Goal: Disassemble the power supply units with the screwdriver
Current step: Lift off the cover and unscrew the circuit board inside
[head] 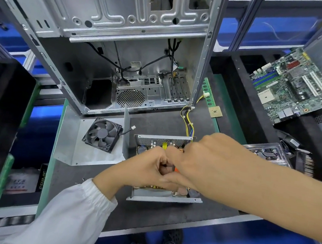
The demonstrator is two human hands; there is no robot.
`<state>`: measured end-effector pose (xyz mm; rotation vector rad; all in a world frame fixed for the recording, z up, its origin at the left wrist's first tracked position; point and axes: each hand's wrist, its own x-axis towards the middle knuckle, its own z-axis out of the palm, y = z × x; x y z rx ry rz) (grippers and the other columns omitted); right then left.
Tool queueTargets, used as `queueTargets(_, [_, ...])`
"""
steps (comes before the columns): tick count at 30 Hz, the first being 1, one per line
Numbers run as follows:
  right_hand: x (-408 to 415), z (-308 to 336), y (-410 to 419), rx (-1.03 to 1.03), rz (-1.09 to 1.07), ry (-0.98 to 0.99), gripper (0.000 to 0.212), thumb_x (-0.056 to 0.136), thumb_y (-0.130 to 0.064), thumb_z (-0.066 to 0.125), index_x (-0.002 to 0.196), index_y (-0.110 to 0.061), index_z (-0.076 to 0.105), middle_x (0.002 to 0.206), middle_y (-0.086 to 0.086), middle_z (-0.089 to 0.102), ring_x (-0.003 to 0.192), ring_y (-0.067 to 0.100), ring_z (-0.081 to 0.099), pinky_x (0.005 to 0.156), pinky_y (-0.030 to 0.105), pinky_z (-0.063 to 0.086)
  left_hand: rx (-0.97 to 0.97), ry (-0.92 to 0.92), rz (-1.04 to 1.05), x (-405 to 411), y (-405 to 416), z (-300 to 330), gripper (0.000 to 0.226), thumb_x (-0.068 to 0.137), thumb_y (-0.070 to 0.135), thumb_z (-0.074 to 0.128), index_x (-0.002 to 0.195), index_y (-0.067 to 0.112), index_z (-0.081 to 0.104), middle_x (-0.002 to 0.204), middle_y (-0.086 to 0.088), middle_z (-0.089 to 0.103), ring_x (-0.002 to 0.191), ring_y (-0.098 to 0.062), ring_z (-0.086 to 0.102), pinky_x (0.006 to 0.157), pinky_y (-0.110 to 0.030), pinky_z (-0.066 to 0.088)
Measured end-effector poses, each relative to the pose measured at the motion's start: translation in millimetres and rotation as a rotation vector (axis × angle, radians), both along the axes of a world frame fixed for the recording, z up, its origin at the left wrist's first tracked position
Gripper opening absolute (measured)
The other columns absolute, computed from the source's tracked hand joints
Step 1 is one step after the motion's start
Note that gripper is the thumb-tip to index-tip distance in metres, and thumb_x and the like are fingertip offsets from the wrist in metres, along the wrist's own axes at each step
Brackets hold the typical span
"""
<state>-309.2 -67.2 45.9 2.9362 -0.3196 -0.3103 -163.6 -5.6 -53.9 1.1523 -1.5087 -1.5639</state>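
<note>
Curling over the open power supply unit (164, 195), my left hand (150, 167) and right hand (208, 160) meet knuckle to knuckle above its circuit board. A sliver of orange shows between them at the left hand's curled fingers (166, 166); I take it for the screwdriver (176, 170) handle, though almost all of it is hidden. The left grip is closed tight around that spot. The right grip I cannot tell: the back of the hand faces me and its fingers are tucked under, out of sight.

The left wrist comes up from a white cuffed sleeve (76, 212) at lower left; the right forearm is bare and reaches in from the right edge, crossing over the unit's right side.

The unit sits on the dark tabletop (144, 217), its mesh wall at the far side and a bundle of yellow and black wires (188, 123) running from it toward the empty computer case (123, 56) standing behind. Just left lies a bent metal cover (68, 141) with a black fan (101, 135) on it. A processor chip (215, 112) and a green memory stick (208, 93) lie near the case's right edge. A green motherboard (294, 85) rests well apart at upper right.

The only writing I can read is "PRIME" on a black box (42, 178) at far left, beside a pale label too blurred to make out
</note>
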Motion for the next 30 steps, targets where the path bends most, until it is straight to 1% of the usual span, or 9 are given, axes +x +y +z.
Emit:
queueTargets(5, [-6,-5,-3,0.117,0.053,0.015,0.016,0.090,-0.026,0.033,0.106,-0.026,0.036,0.073,-0.004,0.014,0.064,0.018,0.033,0.045,0.026,0.005,-0.001,-0.028,-0.002,8,-4,1,0.031,0.075,0.008,0.081,0.067,0.035,0.067,0.061,-0.009,0.043,0.060,-0.020,0.032,0.050,-0.026,0.031])
queueTargets(8, [-7,0,-6,0.235,0.129,0.047,0.052,0.064,-0.010,0.011,0.107,-0.029,0.036,0.085,-0.009,0.011,0.077,0.015,0.028,0.046,0.024,0.010,0.065,-0.001,-0.033,11,-3,1,0.027,0.074,-0.010,0.073,0.072,0.016,0.066,0.065,0.010,0.061,0.060,-0.003,0.052,0.058,-0.010,0.042])
queueTargets(10, [-6,4,-9,0.322,0.159,0.071,0.049,0.070,-0.008,0.015,0.106,-0.031,0.039,0.095,-0.010,0.021,0.082,0.013,0.030,0.046,0.023,0.014,0.059,-0.026,-0.055,8,-4,4,0.039,0.074,-0.016,0.070,0.072,0.022,0.062,0.063,0.021,0.062,0.062,0.010,0.054,0.060,-0.006,0.043])
queueTargets(13, [-5,9,-15,0.312,0.107,0.101,0.025,0.087,-0.046,0.047,0.107,-0.036,0.037,0.093,-0.011,0.032,0.083,0.015,0.048,0.046,0.021,0.016,0.032,-0.058,-0.030,5,-5,4,0.017,0.075,-0.006,0.075,0.079,0.002,0.061,0.067,-0.013,0.059,0.070,-0.015,0.049,0.069,-0.027,0.041])
queueTargets(15, [0,14,-11,0.150,0.047,0.060,0.050,0.080,-0.073,0.025,0.099,-0.028,0.036,0.075,-0.006,0.033,0.069,0.020,0.051,0.044,0.025,0.013,0.056,-0.019,0.012,3,-6,2,0.024,0.075,-0.004,0.077,0.084,-0.013,0.056,0.068,-0.020,0.052,0.074,-0.021,0.042,0.065,-0.035,0.038])
queueTargets(18, [2,7,-7,-0.011,0.045,0.091,0.037,0.099,-0.054,0.028,0.098,-0.020,0.042,0.062,-0.002,0.031,0.073,0.024,0.060,0.043,0.028,0.013,0.054,-0.002,-0.026,0,-9,4,0.017,0.076,-0.004,0.078,0.082,-0.013,0.064,0.070,-0.040,0.056,0.075,-0.027,0.045,0.062,-0.050,0.039])
queueTargets(21, [1,2,-6,0.053,0.028,0.186,0.023,0.101,-0.037,0.035,0.116,-0.019,0.035,0.072,0.004,0.032,0.069,0.025,0.047,0.044,0.029,0.015,-0.010,-0.012,-0.026,1,-11,7,0.032,0.076,0.002,0.079,0.071,0.032,0.070,0.063,-0.026,0.056,0.067,-0.022,0.039,0.059,-0.035,0.035])
queueTargets(24, [4,9,-12,0.289,-0.099,0.272,0.018,0.095,-0.025,0.042,0.111,-0.026,0.035,0.080,-0.002,0.024,0.074,0.020,0.033,0.048,0.030,0.023,0.073,0.006,-0.036,5,-13,8,0.026,0.073,-0.006,0.077,0.073,0.018,0.067,0.067,0.007,0.061,0.064,-0.009,0.050,0.058,-0.020,0.041])
queueTargets(30, [-3,25,-15,0.331,-0.077,0.125,0.040,0.082,-0.067,0.041,0.102,-0.033,0.038,0.086,-0.005,0.037,0.063,0.015,0.041,0.051,0.029,0.033,0.086,-0.043,-0.035,3,-13,6,0.027,0.072,0.000,0.079,0.073,0.000,0.052,0.066,-0.012,0.041,0.068,-0.022,0.033,0.059,-0.030,0.031])
